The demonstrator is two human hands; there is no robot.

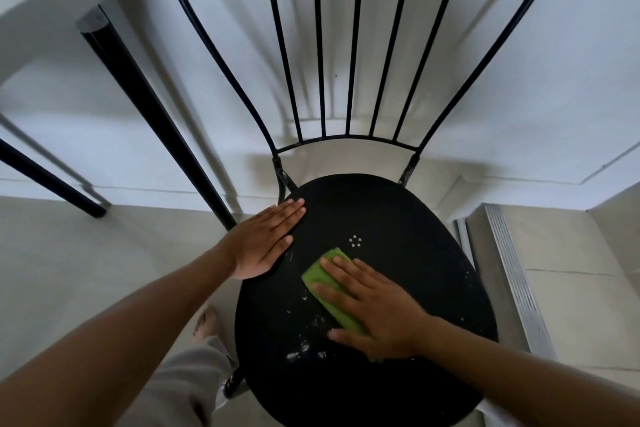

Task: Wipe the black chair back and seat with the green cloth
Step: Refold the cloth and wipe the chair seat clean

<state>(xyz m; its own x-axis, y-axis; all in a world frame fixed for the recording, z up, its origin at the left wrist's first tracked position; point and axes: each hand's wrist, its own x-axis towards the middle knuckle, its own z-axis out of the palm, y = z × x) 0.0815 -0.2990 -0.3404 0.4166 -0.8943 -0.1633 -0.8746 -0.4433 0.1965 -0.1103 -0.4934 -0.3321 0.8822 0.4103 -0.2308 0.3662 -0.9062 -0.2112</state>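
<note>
Two hands are working the seat (398, 218) step; the back (349, 45) looks untouched by either right now. Right hand (377, 308) is pressing the folded green cloth (320, 274) flat, fingers straight and spread, cloth poking out past the fingertips. Left hand (265, 243) is bracing the seat edge, fingers straight and together. White specks (301, 347) are sitting just beside the right thumb, below the fingers. Judging next move: sweeping the cloth toward the thumb side over those specks, keeping pressure even. No containers are showing.

light: soft, dim | shadows: bar streaks on wall (519, 62) | edges: wide-angle bending | focus: perhaps slightly soft
</note>
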